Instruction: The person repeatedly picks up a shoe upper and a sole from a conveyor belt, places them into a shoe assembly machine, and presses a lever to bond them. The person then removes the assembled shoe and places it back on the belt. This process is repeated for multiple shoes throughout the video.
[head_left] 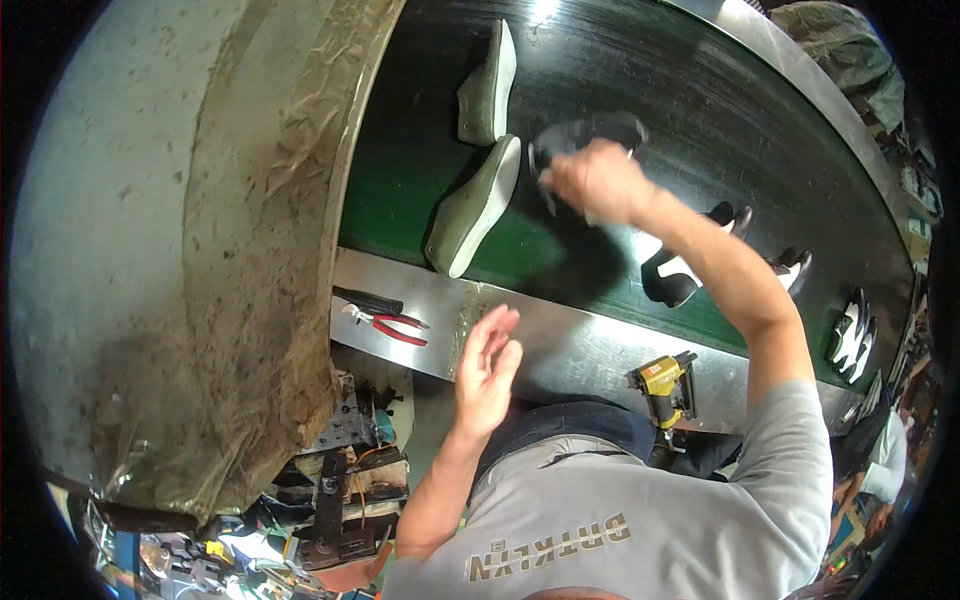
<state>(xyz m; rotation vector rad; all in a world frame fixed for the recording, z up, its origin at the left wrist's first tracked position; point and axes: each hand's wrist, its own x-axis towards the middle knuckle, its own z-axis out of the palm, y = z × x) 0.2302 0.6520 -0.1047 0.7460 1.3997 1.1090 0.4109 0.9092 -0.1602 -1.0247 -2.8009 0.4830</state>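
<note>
Two tools, red-handled pliers (382, 321) and a black one (368, 301), lay side by side on the metal edge (560, 345), close to the big hood (230, 200) at far left. Past them, on the green belt (392, 205), lay two lasts: the near last (475, 210) pointed its toe at the heel of the far last (487, 90), so close that touching or apart could not be told.

The left hand (487, 372) hung by the metal edge, its fingers loosely curved and parted, nothing in them; it seemed free to steady the work.

The dark shoe (585, 130) was on or just above the belt, right of the lasts, under the right hand (600, 182). Both were blurred: the fingers bent in at its near side, but how far open they were, or whether they gripped, could not be told. A firm hold on the body seemed safer than a pinch at a thin edge, with the shoe kept level and clear of the lasts.

The nail gun (662, 385) lay on the metal edge. Farther right came black-and-white shoes (680, 270), another group (797, 272) by the forearm, and a last group (852, 338); a raised elbow would best spare them a knock.
</note>
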